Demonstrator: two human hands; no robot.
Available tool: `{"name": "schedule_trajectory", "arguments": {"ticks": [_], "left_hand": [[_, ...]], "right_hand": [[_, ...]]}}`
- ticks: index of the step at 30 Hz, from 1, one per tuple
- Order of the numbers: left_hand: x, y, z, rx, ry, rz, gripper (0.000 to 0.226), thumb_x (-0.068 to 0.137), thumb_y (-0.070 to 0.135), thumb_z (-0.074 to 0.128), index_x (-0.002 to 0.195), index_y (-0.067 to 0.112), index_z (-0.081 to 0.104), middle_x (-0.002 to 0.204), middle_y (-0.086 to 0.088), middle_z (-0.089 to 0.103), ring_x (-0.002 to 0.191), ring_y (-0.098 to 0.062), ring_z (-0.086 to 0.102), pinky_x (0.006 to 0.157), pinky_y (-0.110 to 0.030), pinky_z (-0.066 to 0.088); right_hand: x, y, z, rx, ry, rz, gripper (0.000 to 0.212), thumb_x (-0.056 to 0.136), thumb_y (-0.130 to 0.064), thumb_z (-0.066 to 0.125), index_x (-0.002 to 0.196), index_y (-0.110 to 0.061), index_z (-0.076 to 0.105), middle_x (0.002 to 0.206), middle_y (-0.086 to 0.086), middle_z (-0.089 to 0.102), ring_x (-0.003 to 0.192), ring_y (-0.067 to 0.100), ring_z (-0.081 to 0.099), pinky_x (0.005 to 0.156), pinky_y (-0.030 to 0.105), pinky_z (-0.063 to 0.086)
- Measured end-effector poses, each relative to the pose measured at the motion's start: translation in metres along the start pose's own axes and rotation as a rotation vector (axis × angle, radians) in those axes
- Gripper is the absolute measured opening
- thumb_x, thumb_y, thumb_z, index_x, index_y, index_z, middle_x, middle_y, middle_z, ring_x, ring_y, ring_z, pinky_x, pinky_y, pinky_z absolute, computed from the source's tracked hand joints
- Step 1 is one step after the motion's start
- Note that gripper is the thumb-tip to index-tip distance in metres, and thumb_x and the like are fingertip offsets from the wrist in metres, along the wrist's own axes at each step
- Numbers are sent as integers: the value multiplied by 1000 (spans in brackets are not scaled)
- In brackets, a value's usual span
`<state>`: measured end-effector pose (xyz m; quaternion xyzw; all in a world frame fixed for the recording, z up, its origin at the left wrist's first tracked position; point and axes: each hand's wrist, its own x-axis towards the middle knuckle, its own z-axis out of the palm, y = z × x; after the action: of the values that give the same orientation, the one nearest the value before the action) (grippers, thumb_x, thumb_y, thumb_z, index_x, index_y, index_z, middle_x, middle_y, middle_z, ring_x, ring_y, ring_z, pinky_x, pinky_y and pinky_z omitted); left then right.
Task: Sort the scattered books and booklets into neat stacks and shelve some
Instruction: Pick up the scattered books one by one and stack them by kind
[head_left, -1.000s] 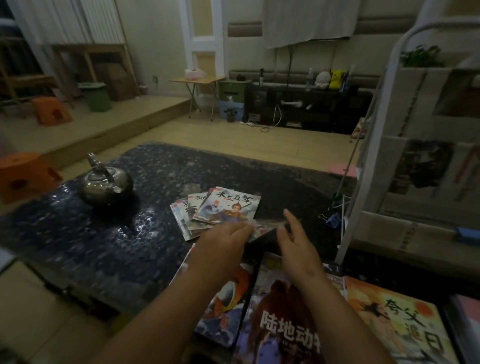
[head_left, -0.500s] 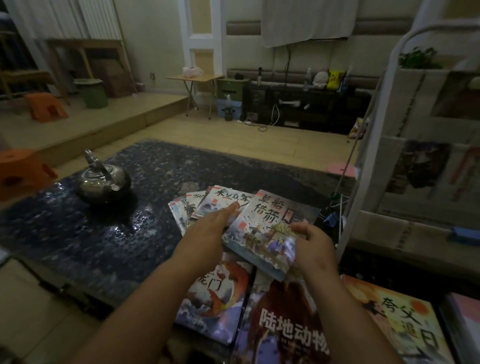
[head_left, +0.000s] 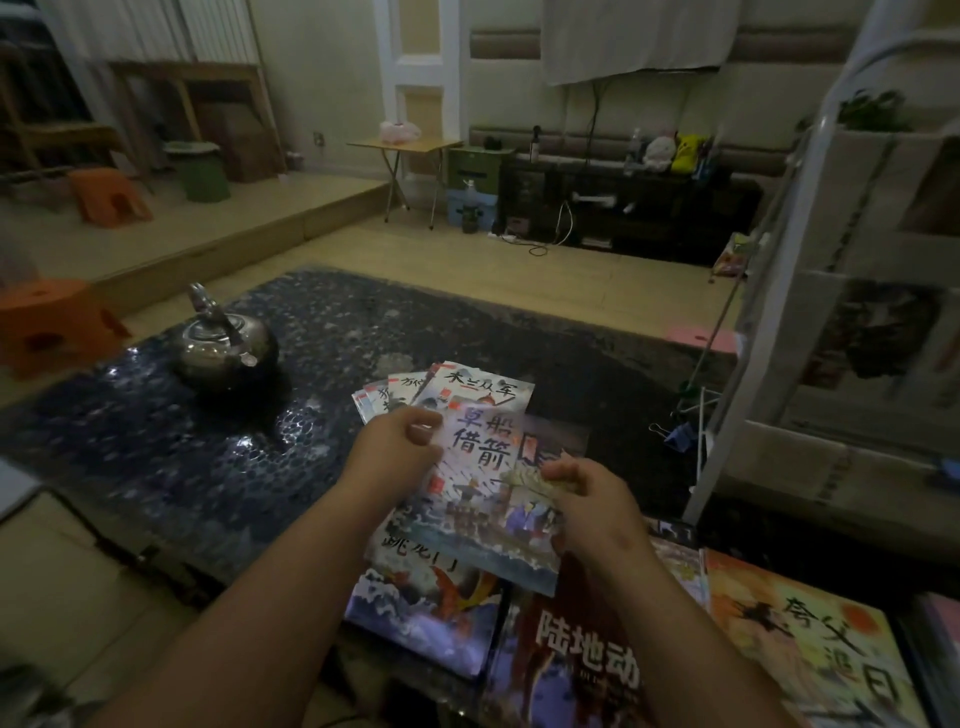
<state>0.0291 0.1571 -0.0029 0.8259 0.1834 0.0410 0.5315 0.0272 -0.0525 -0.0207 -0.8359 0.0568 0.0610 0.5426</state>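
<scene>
Hands, left hand (head_left: 400, 447) and right hand (head_left: 592, 504), grip booklet (head_left: 488, 499) (above table (head_left: 156, 457)).

At centre frame we see both hands holding one booklet (head_left: 483, 483) above the dark speckled desk (head_left: 130, 447). The left hand (head_left: 400, 447) pinches its upper left edge and the right hand (head_left: 592, 499) grips its right edge. Just behind it lies a fanned stack of booklets (head_left: 467, 387). Along the bottom of the frame we find a fish-cover book (head_left: 421, 608), a dark red book (head_left: 571, 660) and an orange book (head_left: 810, 660) side by side. A metal kettle (head_left: 223, 348) stands left of centre, and a white rack (head_left: 753, 332) rises at the right edge.
</scene>
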Motion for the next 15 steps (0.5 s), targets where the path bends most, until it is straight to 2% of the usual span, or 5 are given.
{"name": "schedule_trajectory", "arguments": {"ticks": [2, 3, 6, 10, 15], "left_hand": [[3, -3, -4, -14, 14, -16, 32, 81, 1, 72, 100, 26, 67, 95, -7, 68, 83, -25, 70, 73, -46, 60], [4, -3, -5, -1, 22, -22, 33, 79, 0, 73, 101, 24, 66, 94, -7, 67, 83, -25, 70, 73, -46, 60], [9, -5, -12, 188, 40, -46, 35, 76, 2, 75, 99, 27, 65, 92, -2, 65, 84, -22, 67, 77, -40, 59], [8, -6, -19, 592, -18, -97, 21, 77, 9, 72, 95, 19, 70, 95, -2, 65, 91, -22, 63, 79, -33, 56], [3, -10, -19, 832, 0, -88, 13, 84, 10, 56, 94, 12, 65, 87, -3, 61, 77, -21, 57, 63, -30, 43]], "right_hand": [[-4, -1, 1, -64, 3, -32, 23, 93, -7, 55, 103, -26, 63, 106, -7, 62, 78, 10, 63, 61, 24, 55], [-6, 0, 2, -110, -4, -51, 24, 93, -9, 57, 109, -27, 61, 107, -8, 60, 80, 7, 61, 60, 19, 50], [-9, 1, 8, -267, -25, -129, 32, 90, -14, 60, 119, -27, 62, 116, -7, 59, 101, 10, 56, 79, 23, 43], [-12, 3, 19, -451, -121, -183, 30, 89, -22, 62, 118, -31, 62, 121, -7, 62, 106, 12, 57, 88, 27, 47], [-18, 7, 30, -696, -124, -304, 32, 91, -31, 60, 123, -35, 60, 118, -6, 64, 111, 18, 55, 95, 32, 46]]}}
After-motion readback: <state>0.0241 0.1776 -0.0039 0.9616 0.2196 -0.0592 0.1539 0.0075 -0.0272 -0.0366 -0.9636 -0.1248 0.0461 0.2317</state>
